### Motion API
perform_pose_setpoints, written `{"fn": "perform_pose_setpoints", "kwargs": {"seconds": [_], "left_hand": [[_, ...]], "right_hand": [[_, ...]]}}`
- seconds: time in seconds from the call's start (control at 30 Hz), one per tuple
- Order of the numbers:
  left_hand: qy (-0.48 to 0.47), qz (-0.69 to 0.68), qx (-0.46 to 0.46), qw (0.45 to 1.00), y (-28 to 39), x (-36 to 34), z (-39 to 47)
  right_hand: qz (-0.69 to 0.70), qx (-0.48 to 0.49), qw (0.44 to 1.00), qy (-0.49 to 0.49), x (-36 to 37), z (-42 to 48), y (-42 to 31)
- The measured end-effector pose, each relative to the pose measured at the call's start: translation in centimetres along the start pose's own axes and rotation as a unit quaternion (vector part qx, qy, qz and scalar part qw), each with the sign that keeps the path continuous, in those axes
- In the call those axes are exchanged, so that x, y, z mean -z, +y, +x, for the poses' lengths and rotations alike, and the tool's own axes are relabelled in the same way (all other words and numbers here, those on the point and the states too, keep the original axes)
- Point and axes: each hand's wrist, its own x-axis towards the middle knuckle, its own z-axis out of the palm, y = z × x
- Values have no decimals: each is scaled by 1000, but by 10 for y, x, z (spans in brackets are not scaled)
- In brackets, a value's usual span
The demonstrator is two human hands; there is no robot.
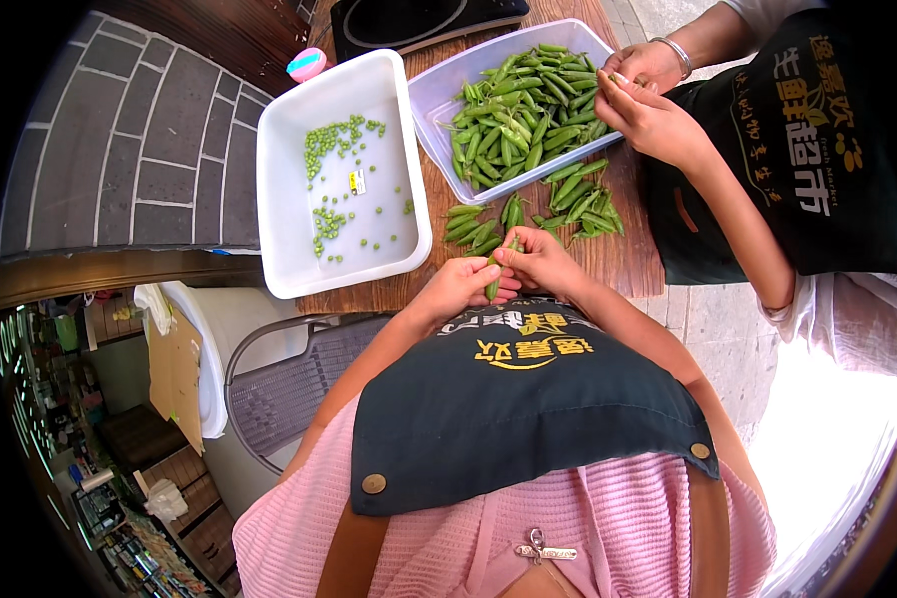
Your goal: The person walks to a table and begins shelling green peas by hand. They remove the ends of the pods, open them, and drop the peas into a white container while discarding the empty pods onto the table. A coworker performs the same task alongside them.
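Observation:
Between my two hands, close to my apron, is a green pea pod (492, 278). My left hand (460, 284) grips its lower part, while the fingers of my right hand (542, 261) pinch its upper end. Just beyond them, loose pea pods (469, 228) lie in small piles on the wooden table (433, 280). To the left stands a white plastic tub (269, 187) with scattered shelled peas (327, 146) and a small label on its bottom. A translucent plastic bin (448, 168) heaped with whole pods (523, 112) sits at the far side.
A co-worker's hands (654, 112) hold something small over the bin's right edge. An induction cooker (418, 22) and a pink round object (308, 65) are at the back. A woven chair (299, 381) stands at the left, below a grey brick surface (134, 134).

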Motion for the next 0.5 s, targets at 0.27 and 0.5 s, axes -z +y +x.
{"fn": "perform_pose_setpoints", "kwargs": {"seconds": [0.27, 0.5], "left_hand": [[-36, -98, -28, 994, -1, 0, -1], [123, -106, -74, 984, -9, 5, 10]], "right_hand": [[-22, -12, 1000, 15, 4, 8, -2], [-4, -51, 993, 103, -3, 6, 0]]}}
